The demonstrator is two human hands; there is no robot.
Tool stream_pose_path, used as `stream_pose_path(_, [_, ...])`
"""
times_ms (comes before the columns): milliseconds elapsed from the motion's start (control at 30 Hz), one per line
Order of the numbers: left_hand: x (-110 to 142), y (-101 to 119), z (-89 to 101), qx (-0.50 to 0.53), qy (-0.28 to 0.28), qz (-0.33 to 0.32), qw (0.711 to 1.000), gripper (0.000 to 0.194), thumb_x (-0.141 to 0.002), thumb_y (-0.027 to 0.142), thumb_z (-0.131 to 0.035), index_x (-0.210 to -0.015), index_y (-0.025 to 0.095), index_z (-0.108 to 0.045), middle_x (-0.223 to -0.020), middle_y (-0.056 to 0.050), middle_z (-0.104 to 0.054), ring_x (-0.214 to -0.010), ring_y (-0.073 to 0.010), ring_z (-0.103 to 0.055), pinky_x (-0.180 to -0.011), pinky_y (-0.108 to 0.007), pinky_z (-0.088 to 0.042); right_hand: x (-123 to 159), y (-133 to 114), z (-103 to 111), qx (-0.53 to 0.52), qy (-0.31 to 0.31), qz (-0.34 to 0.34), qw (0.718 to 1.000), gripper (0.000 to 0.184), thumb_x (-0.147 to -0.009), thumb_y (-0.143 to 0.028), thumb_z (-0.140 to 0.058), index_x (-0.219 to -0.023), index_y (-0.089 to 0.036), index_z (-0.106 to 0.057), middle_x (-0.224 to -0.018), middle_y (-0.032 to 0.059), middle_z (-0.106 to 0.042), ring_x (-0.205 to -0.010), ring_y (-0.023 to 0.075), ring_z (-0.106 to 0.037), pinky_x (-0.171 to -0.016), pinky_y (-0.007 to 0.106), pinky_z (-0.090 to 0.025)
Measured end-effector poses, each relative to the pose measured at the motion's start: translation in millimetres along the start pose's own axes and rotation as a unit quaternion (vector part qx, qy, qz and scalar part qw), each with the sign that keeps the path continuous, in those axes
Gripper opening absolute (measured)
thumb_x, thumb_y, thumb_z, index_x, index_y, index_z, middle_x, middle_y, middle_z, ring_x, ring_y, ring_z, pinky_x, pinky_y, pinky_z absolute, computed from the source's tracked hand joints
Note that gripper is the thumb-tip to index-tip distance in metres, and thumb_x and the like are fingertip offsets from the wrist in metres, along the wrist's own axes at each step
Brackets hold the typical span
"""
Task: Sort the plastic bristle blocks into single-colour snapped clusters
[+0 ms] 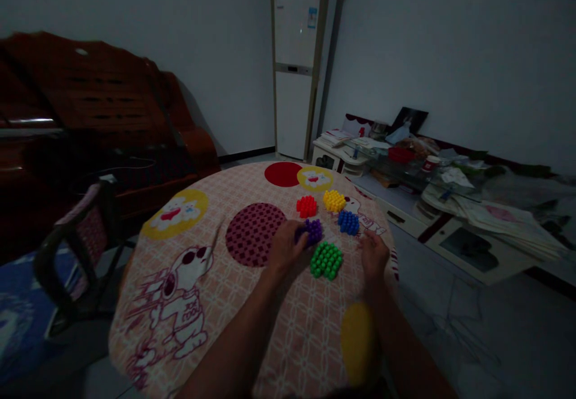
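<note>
Five colours of small round beads sit in tight clusters on the table. My left hand (286,246) has its thumb and fingers closed on the left side of the purple bead cluster (314,231). My right hand (374,255) is beside the blue bead cluster (348,222), its fingers curled together; whatever is in them, if anything, is too small to make out. Nearest me lies the green bead cluster (326,261). Farther back are the red bead cluster (306,206) and the yellow bead cluster (334,201).
A patterned cloth covers the round table (216,309). At the left stand a chair (85,255) and a wooden sofa (103,105). A low cabinet (405,219) piled with papers and odds and ends runs along the right. Behind the table rises a tall white appliance (294,111).
</note>
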State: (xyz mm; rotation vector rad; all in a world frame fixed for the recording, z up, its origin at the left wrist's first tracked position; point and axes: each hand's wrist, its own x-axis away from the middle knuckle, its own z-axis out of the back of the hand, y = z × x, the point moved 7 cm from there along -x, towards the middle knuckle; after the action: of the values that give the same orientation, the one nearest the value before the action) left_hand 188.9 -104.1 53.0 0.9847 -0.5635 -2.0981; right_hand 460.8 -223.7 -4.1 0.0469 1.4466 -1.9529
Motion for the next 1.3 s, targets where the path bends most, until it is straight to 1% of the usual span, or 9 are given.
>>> stream_pose_path(133, [26, 61, -44.8, -0.036, -0.115, -0.128, 0.985, 0.054, -0.085, 0.051, -0.067, -0.132, 0.026, -0.063, -0.142, -0.013, -0.060, -0.135, -0.0312, -0.050, -0.118, -0.051, -0.036, -56, 9, -7, -0.014, 0.044, -0.017, 0.999, 0.055, -0.081, -0.048, -0.051, -0.120, -0.014, -0.071, -0.122, 0.0163, -0.072, -0.110, 0.0277, -0.067, -0.099, 0.042, -0.050])
stream_pose_path(300, [36, 54, -68.9, -0.141, -0.171, -0.078, 0.972, 0.067, -0.073, 0.038, -0.078, -0.137, 0.029, -0.059, -0.158, -0.015, -0.044, -0.147, -0.0401, -0.035, -0.122, -0.068, -0.017, -66, -6, -73, -0.062, -0.097, -0.019, 0.993, 0.044, -0.074, -0.043, -0.062, -0.109, -0.019, -0.073, -0.113, 0.0104, -0.076, -0.108, 0.0258, -0.068, -0.102, 0.047, -0.050])
stream_pose_path(467, [10, -14, -19.7, -0.178, -0.084, 0.060, 0.978, 0.061, -0.076, 0.027, -0.069, -0.137, 0.026, -0.060, -0.159, -0.016, -0.041, -0.147, -0.0393, -0.036, -0.119, -0.064, -0.026, -15, -56, -138, -0.159, -0.239, 0.017, 0.958, 0.037, -0.073, -0.037, -0.069, -0.106, -0.022, -0.075, -0.115, 0.0078, -0.076, -0.107, 0.0235, -0.069, -0.100, 0.042, -0.053])
stream_pose_path(633, [-2, -102, 47.0, -0.085, 0.053, 0.190, 0.977, 0.047, -0.082, 0.028, -0.063, -0.128, 0.020, -0.064, -0.137, -0.014, -0.063, -0.133, -0.0319, -0.054, -0.115, -0.048, -0.041, 41, -105, -204, -0.267, -0.355, -0.029, 0.895, 0.043, -0.078, -0.037, -0.068, -0.118, -0.022, -0.072, -0.116, 0.0078, -0.076, -0.108, 0.0243, -0.070, -0.099, 0.041, -0.054])
stream_pose_path(833, [19, -169, 99.7, 0.145, 0.263, 0.328, 0.896, 0.041, -0.087, 0.034, -0.055, -0.123, 0.017, -0.066, -0.120, -0.010, -0.072, -0.110, -0.0247, -0.068, -0.098, -0.037, -0.055, 97, -171, -249, -0.337, -0.463, 0.053, 0.818, 0.050, -0.085, -0.045, -0.064, -0.130, -0.026, -0.067, -0.137, 0.0025, -0.067, -0.128, 0.0249, -0.061, -0.111, 0.041, -0.046])
stream_pose_path(933, [27, -177, 111.1, 0.184, 0.317, 0.332, 0.869, 0.043, -0.086, 0.036, -0.058, -0.122, 0.015, -0.068, -0.117, -0.011, -0.073, -0.108, -0.0250, -0.070, -0.099, -0.039, -0.055, 86, -178, -240, -0.363, -0.465, 0.067, 0.805, 0.052, -0.085, -0.048, -0.063, -0.132, -0.026, -0.066, -0.133, 0.0058, -0.069, -0.121, 0.0264, -0.065, -0.101, 0.041, -0.054])
stream_pose_path(1000, [28, -180, 112.4, 0.186, 0.322, 0.334, 0.866, 0.043, -0.085, 0.036, -0.059, -0.121, 0.015, -0.068, -0.117, -0.012, -0.073, -0.109, -0.0257, -0.069, -0.101, -0.042, -0.054, 46, -163, -217, -0.345, -0.374, 0.081, 0.857, 0.048, -0.085, -0.048, -0.064, -0.126, -0.024, -0.070, -0.128, 0.0082, -0.071, -0.120, 0.0267, -0.065, -0.102, 0.042, -0.052])
stream_pose_path(1133, [24, -187, 106.4, 0.153, 0.283, 0.340, 0.883, 0.045, -0.080, 0.035, -0.067, -0.120, 0.015, -0.068, -0.121, -0.014, -0.072, -0.112, -0.0278, -0.069, -0.102, -0.044, -0.053, -61, -97, -152, -0.210, -0.116, 0.090, 0.967, 0.046, -0.083, -0.046, -0.062, -0.118, -0.018, -0.073, -0.127, 0.0128, -0.070, -0.120, 0.0278, -0.063, -0.110, 0.047, -0.045])
stream_pose_path(1300, [20, -187, 102.3, 0.079, 0.230, 0.328, 0.913, 0.045, -0.079, 0.035, -0.070, -0.120, 0.017, -0.068, -0.117, -0.013, -0.075, -0.115, -0.0294, -0.068, -0.107, -0.048, -0.050, -146, -4, -125, -0.106, -0.002, -0.050, 0.993, 0.053, -0.074, -0.040, -0.068, -0.119, -0.011, -0.071, -0.125, 0.0179, -0.070, -0.115, 0.0302, -0.066, -0.105, 0.049, -0.049])
